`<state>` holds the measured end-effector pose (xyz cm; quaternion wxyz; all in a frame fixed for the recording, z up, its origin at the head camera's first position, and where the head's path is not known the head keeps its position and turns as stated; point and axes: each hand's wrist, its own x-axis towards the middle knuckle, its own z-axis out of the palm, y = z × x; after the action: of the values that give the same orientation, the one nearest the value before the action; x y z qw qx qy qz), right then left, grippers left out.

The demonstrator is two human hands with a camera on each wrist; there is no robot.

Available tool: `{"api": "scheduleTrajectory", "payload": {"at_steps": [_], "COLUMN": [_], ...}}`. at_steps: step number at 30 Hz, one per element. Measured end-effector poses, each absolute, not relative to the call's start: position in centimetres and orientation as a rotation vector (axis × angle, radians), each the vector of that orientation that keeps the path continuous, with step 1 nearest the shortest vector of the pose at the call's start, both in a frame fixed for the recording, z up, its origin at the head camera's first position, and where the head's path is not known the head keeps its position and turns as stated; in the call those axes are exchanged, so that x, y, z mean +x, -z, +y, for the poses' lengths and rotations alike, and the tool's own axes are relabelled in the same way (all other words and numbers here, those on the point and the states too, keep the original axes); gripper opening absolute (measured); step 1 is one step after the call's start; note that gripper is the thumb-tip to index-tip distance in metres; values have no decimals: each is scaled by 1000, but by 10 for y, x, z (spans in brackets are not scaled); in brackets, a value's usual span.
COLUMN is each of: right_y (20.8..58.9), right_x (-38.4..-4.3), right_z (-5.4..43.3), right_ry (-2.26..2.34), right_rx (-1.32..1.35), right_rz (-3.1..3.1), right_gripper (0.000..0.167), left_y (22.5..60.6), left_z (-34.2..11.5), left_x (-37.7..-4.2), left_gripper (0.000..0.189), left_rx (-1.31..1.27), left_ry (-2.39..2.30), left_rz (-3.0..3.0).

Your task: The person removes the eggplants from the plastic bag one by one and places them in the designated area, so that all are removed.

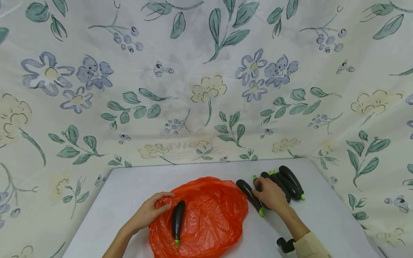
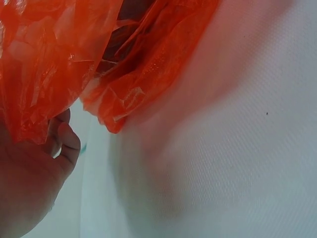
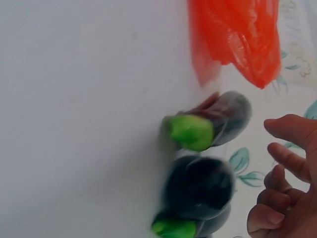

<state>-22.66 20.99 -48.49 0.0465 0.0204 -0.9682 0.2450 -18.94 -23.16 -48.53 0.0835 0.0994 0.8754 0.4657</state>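
Note:
A red plastic bag [image 1: 214, 218] lies spread open on the table, with one dark eggplant [image 1: 177, 219] in its left part, green stem end toward me. My left hand [image 1: 146, 215] holds the bag's left rim, and red film covers part of its fingers in the left wrist view. Over on the right, my right hand [image 1: 270, 193] hovers over the eggplants with thumb and fingers apart, gripping nothing. Nearest to it, one eggplant [image 1: 249, 194] lies slanted between bag and hand. Another [image 3: 200, 188] shows below the green-stemmed one in the right wrist view.
Several more eggplants [image 1: 292, 182] lie side by side at the table's back right. A small black device [image 1: 285, 245] sits by the right sleeve. The white table [image 1: 129, 182] ends at a floral curtain [image 1: 206, 107] behind.

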Motion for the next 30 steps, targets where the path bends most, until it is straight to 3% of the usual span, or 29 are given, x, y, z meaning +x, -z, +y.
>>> {"api": "scheduleTrajectory", "payload": {"at_steps": [11,30], "right_y": [470,456], "right_x": [-234,-234], "right_z": [197,139], "right_ry": [-1311,-1422], "right_rx": [344,964], "right_rz": [-2877,-2956], "right_gripper": [27,33], "left_y": [486,481], "left_z": [-236,-235], "left_x": [-186,-183], "left_gripper": [36,38], "left_rx": [279,293], "left_ry": [-1427,-1455], "left_rz": [2575,2558]}}
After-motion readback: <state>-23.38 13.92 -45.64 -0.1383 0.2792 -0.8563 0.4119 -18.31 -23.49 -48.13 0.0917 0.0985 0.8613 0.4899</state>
